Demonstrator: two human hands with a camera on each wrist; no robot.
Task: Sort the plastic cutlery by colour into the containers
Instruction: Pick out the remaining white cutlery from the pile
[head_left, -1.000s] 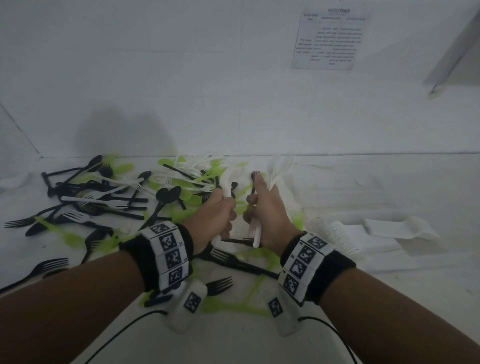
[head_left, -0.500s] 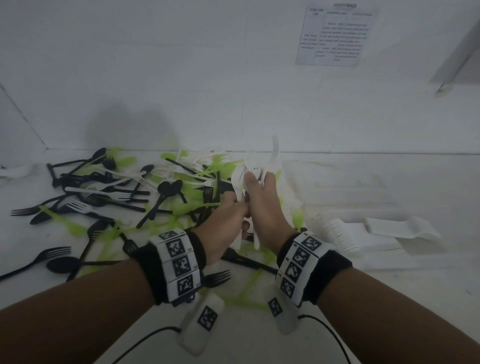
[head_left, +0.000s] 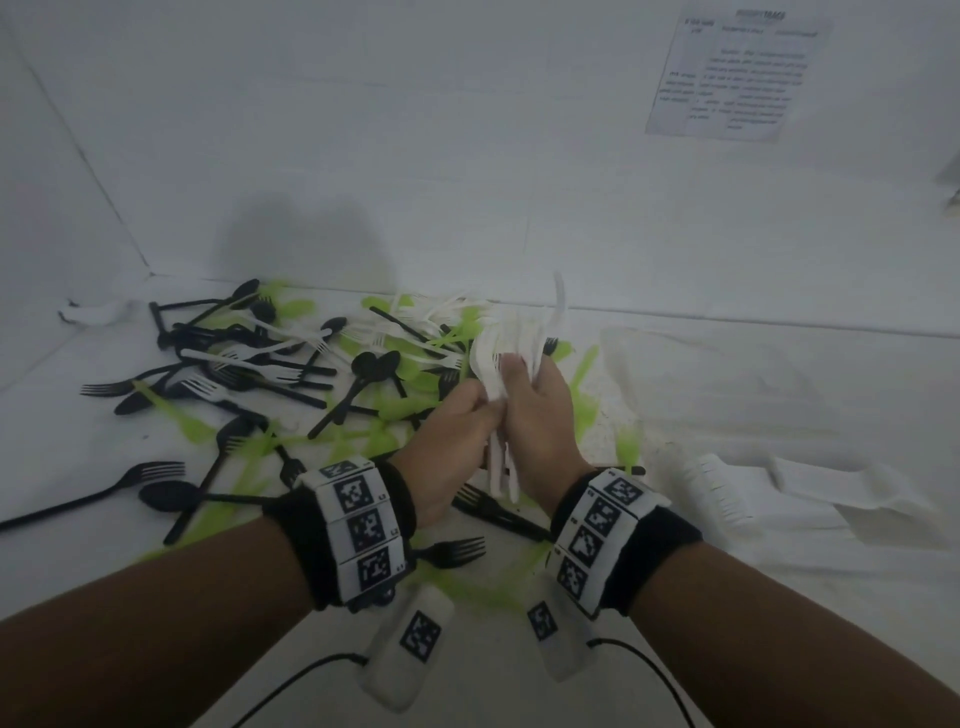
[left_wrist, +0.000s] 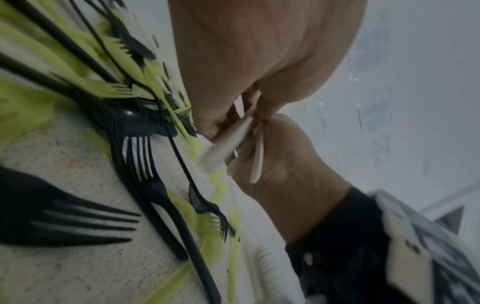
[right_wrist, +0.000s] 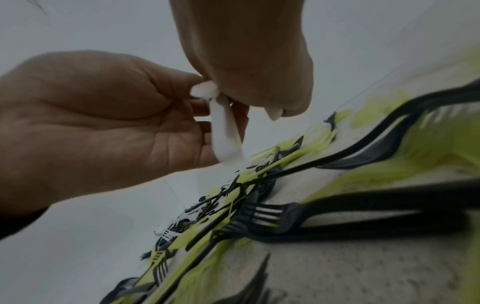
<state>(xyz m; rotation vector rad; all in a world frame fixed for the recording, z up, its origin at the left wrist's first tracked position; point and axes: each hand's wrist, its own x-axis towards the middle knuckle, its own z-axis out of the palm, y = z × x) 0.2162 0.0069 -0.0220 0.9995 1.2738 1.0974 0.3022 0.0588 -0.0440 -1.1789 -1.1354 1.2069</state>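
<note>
Far to your left, black forks (head_left: 130, 480) and black spoons (head_left: 166, 493) lie scattered flat on the white table (head_left: 779, 415), with one long black fork closest to the edge. Moving in, the heap (head_left: 322, 364) thickens: black, green and white pieces cross over one another against the back wall, and green cutlery (head_left: 192, 426) lies under and between the black handles. A black fork (head_left: 457, 551) sits on the table just beneath your left wrist, and more black handles run under both hands, so the mixed pile lies directly below your grip.

Your left hand (head_left: 452, 431) is curled, its fingers pinching the white bundle (head_left: 501, 467) from the left side. Your right hand (head_left: 540, 415) presses up against it and is wrapped around the same bundle of white cutlery, which stands nearly upright: the heads fan out above your knuckles, one curved piece rising highest, and the handles stick out below your palms, lifted off the table.

To your right, flat white containers (head_left: 727, 488) rest on the table, well apart from the pile. A printed sheet (head_left: 727, 73) hangs on the wall above them.
</note>
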